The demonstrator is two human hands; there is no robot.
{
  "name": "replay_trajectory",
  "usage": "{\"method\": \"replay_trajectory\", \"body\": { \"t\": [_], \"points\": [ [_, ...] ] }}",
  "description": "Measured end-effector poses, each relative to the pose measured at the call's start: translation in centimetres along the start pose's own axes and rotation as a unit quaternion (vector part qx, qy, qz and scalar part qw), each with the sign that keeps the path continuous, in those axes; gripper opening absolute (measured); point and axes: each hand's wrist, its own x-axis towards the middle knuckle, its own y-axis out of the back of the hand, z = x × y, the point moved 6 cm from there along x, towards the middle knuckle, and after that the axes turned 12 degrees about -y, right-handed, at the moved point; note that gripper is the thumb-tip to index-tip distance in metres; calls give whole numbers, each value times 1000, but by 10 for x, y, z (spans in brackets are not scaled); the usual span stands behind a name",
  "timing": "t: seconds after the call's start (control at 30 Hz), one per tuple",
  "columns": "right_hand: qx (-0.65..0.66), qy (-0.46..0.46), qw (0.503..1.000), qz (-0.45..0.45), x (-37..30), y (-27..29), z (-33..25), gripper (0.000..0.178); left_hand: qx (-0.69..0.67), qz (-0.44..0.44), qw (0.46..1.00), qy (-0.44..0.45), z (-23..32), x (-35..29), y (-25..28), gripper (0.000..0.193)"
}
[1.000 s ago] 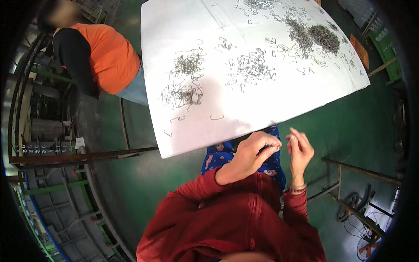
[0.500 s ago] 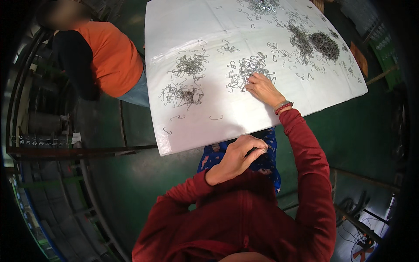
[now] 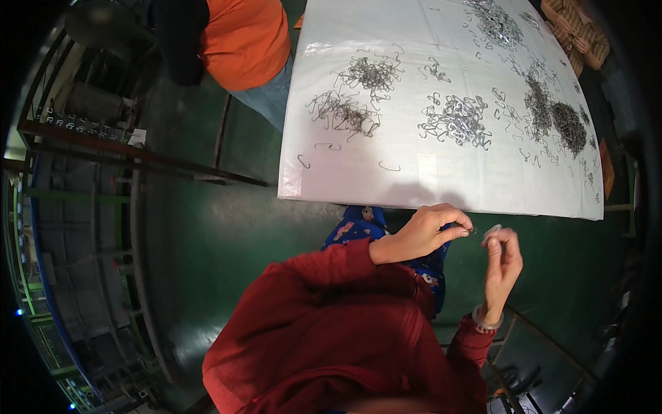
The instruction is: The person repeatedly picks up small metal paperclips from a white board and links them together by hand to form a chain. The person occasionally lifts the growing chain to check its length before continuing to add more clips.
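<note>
The left hand [image 3: 431,232] pinched a thin wire hook [image 3: 473,232]; just beside, the right hand [image 3: 505,261] pinched a blurred pale piece [image 3: 492,230]. Curved metal hooks [image 3: 456,121] lay heaped beyond on the glossy white counter [image 3: 520,188].

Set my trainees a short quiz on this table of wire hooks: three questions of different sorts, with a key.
1. True or false: the left hand and the right hand are both clear of the hook piles.
2. Which wrist wears bracelets? A: left; B: right; C: neither.
3. Fill the blank: the co-worker's top has dark sleeves and a bright ____ body.

Key: 1 true; 2 B; 3 orange.
</note>
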Motion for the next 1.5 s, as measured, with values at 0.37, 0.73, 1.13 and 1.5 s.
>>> {"method": "replay_trajectory", "body": {
  "t": [0.37,0.73,1.13,1.5],
  "points": [
    [-142,68,982,108,-8,-16,-1,6,54,-43,997,-47,4,10,1,8],
    [-71,75,987,122,-16,-17,-7,5,182,48,978,94,-52,14,126,22],
    [-75,48,986,138,-25,1,3,6,400,14,888,227,-145,13,273,18],
    [-52,61,986,149,-32,10,6,6,552,-75,816,154,-103,32,274,16]
  ]
}}
